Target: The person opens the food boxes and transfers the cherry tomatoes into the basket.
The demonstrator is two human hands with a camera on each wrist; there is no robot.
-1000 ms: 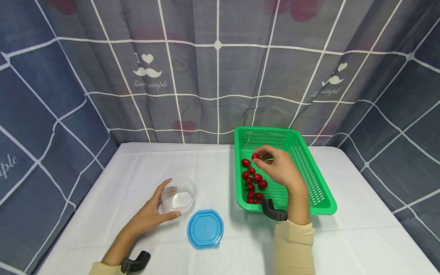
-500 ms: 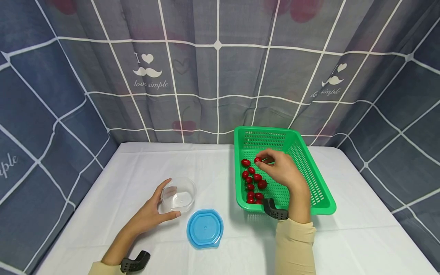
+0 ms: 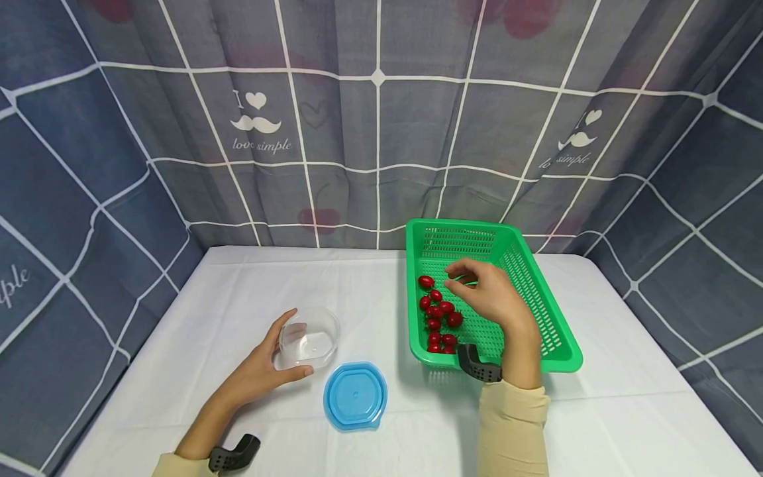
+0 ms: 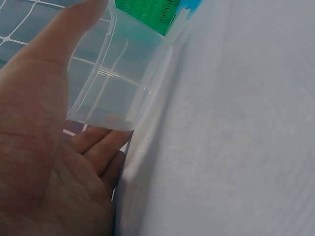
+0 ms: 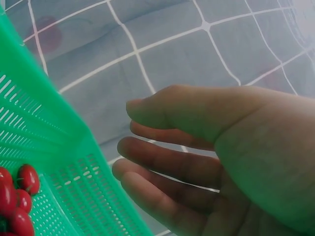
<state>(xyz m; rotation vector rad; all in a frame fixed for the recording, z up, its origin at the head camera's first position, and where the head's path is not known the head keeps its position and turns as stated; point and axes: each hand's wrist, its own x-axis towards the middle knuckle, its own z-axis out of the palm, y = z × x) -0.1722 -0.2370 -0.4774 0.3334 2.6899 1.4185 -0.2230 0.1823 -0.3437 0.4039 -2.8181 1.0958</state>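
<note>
My left hand [image 3: 262, 364] is around a clear plastic container [image 3: 311, 338] on the white table, thumb on the near side and fingers on the far side. In the left wrist view the thumb lies at the container's rim [image 4: 98, 73] while the fingers are by its opposite wall. Over the green basket [image 3: 560, 358] hovers my right hand [image 3: 489, 291], fingers parted and nothing between them. Several red cherry tomatoes [image 3: 447, 308] lie along the basket's left side, below and left of that hand. The right wrist view shows some of these tomatoes [image 5: 28, 179] too.
A blue lid [image 3: 356, 396] lies flat on the white tablecloth [image 3: 298, 430] between the container and the basket. Behind the table hangs a grey checked curtain [image 3: 340, 132], which also closes in both sides.
My right hand drew slightly right with a cherry tomato, then let it go. The tomato is now among the others in the basket. The left hand and container have stayed put.
</note>
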